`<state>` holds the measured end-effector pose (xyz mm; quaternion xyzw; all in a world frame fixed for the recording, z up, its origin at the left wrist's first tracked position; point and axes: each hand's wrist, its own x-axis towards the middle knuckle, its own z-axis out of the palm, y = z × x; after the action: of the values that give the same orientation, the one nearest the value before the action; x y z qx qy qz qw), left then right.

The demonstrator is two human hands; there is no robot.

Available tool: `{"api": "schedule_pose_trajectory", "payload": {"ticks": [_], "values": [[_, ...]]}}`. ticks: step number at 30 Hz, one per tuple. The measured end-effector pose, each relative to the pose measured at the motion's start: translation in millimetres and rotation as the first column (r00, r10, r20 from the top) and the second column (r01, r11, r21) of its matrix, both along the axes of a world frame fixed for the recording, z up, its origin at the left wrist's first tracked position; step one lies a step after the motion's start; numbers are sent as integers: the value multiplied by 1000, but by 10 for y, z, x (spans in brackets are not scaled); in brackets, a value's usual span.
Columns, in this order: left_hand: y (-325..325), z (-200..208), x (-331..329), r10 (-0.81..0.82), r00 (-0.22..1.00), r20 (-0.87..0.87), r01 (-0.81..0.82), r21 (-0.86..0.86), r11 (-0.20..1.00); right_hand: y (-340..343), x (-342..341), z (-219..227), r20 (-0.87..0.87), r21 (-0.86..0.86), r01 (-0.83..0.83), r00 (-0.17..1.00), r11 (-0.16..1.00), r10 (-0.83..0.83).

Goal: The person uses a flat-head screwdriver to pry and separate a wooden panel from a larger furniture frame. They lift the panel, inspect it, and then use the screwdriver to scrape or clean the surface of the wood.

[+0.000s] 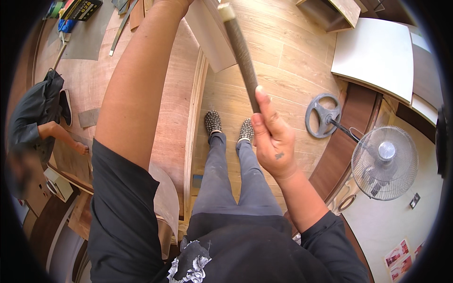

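Observation:
My right hand [276, 141] is closed around the lower end of a long flat grey-brown bar [243, 56] that looks like a file. The bar points up and slightly left, with a pale tip. My left arm stretches across the reddish plywood workbench [170, 137], and my left hand [177, 4] is mostly cut off by the top edge, its fingers out of sight. Right beside that hand, a smooth light-brown board [212, 42] juts past the bench's edge over the floor. The bar's upper end passes in front of this board or close to it; I cannot tell whether they touch.
A standing fan [384, 162] with a round grey base [323, 115] is at the right, below a white panel [373, 56]. Another person [37, 118] crouches at the far left. A dark box [80, 9] and a metal strip [123, 30] lie on the bench.

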<state>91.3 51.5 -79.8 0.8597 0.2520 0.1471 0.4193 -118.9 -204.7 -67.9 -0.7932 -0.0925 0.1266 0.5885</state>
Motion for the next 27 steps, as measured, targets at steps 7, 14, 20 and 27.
{"api": "schedule_pose_trajectory", "payload": {"ticks": [7,14,20,27], "values": [[51,-233,154,-57,985,165,47,58,997,233,492,-115,14,92,94,995,991,-95],[69,-228,124,-78,969,233,61,78,995,-43,-35,86,-59,6,21,998,1000,-21],[-67,-34,16,-68,991,119,70,-12,997,163,446,-145,81,-4,73,994,997,-73],[-108,161,-68,13,1000,2,-13,9,1000,92,578,-351,-122,-2,-41,992,999,40]]}}
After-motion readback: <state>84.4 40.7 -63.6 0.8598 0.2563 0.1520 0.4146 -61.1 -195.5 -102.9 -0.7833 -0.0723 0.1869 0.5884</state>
